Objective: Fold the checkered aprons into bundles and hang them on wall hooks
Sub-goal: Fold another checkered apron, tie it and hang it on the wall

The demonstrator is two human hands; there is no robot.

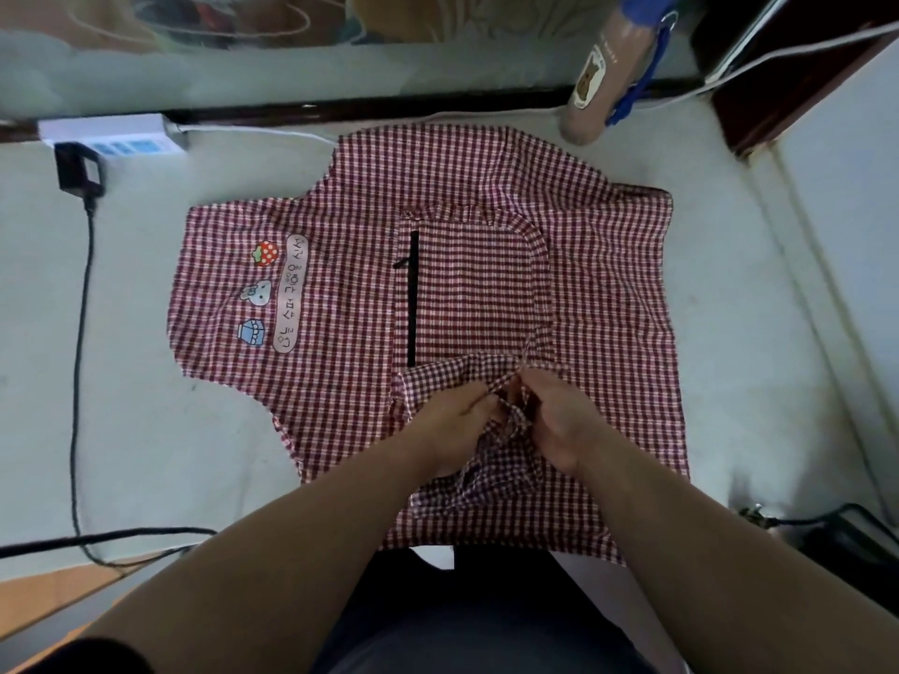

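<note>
Spread flat on a pale mat (146,381), a red-checked apron (340,294) lies with its long axis running left to right. The bib, with its cartoon patch (287,294), is at the left and the skirt at the right, with a pocket (476,294) and its black zip (413,299) between them.

At the near edge, just this side of the pocket, both hands meet over a bunch (506,415) of gathered checked cloth. The left hand (452,425) pinches the bunch's left side with curled fingers. The right hand (559,420) grips its right side, thumb on top. We cannot tell whether the bunch is a tie strap or a pulled-up fold of the skirt.

We judge the folding barely begun: most of the apron is flat, no bundle has formed, and no hook is in view. As we read it, the next move turns on where the grip sits, close to the middle of the near long edge. The bulk of the cloth lies beyond the hands, toward the far side. The bib stretches off to the left, nearer the left hand, and the skirt's end runs to the right, nearer the right hand. We think each end would have to be drawn in toward that centre.

A bottle (593,80) stands just beside the apron's far edge, and a black cable (80,333) runs down the left, well apart.
</note>
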